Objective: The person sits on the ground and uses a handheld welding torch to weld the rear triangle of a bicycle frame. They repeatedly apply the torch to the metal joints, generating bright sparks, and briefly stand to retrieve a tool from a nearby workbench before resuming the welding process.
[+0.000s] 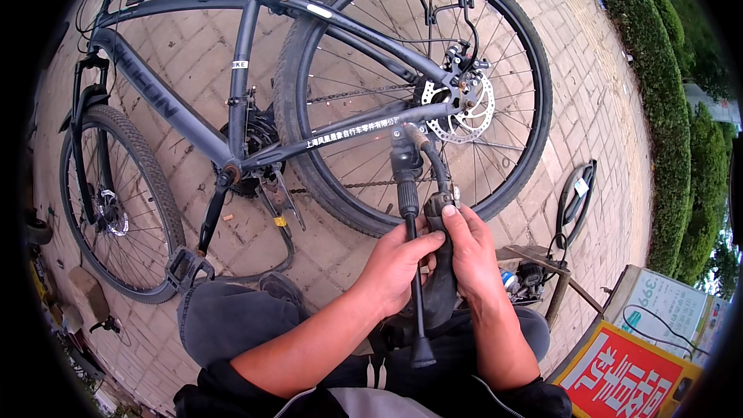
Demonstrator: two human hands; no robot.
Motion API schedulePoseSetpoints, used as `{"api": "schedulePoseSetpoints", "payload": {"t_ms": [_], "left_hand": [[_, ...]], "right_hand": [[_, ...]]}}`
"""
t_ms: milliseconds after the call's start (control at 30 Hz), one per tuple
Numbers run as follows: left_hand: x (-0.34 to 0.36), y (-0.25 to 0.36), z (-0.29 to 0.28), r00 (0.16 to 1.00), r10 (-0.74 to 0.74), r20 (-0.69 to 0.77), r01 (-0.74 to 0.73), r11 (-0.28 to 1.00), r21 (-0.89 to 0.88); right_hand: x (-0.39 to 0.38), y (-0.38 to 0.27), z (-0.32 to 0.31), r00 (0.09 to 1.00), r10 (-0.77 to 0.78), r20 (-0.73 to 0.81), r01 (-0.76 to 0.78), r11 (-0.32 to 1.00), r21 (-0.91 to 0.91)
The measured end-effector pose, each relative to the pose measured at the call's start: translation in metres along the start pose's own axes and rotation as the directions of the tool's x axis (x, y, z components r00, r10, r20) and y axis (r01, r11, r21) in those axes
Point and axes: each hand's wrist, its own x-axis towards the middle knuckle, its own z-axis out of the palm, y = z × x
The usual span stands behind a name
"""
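Where hands (pixel 474 251) grip black rubber tube (pixel 439 294), underside hidden.

The bike (pixel 241 97) stands on the pavement (pixel 600 108) before the person, its front wheel (pixel 118 217) left, its rear wheel (pixel 480 120) right. The tube (pixel 441 267) lies between the left fingers (pixel 427 245) and right fingers (pixel 455 224), just right of the kickstand (pixel 408 197). Right of the rear wheel lies a loop (pixel 582 186), then a hedge (pixel 665 108).
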Motion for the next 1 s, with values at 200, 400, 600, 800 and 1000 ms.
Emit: {"api": "schedulePoseSetpoints", "payload": {"t_ms": [200,400,600,800,1000], "left_hand": [[-0.0003,-0.0005,0.0009,1.000,0.006,-0.006,-0.006,1.000,0.007],[0.0015,-0.0014,-0.0004,1.000,0.010,-0.015,-0.010,1.000,0.023],[0.0042,-0.0045,-0.0039,0.999,0.025,0.028,-0.024,1.000,-0.011],[0.0026,-0.0019,-0.0036,0.998,0.014,0.054,-0.014,1.000,0.000],[0.0052,-0.0039,-0.0056,0.998,0.012,0.066,-0.012,1.000,-0.002]], "right_hand": [[0.0013,0.0017,-0.0001,1.000,-0.008,0.000,0.008,1.000,-0.011],[0.0019,0.0017,-0.0009,1.000,-0.017,0.004,0.017,1.000,-0.024],[-0.0022,-0.0034,-0.0059,0.997,0.060,0.045,-0.062,0.997,0.042],[-0.0045,-0.0023,-0.0064,0.999,0.031,0.023,-0.031,1.000,0.001],[-0.0064,-0.0040,-0.0047,0.999,0.047,0.005,-0.047,0.997,0.066]]}}
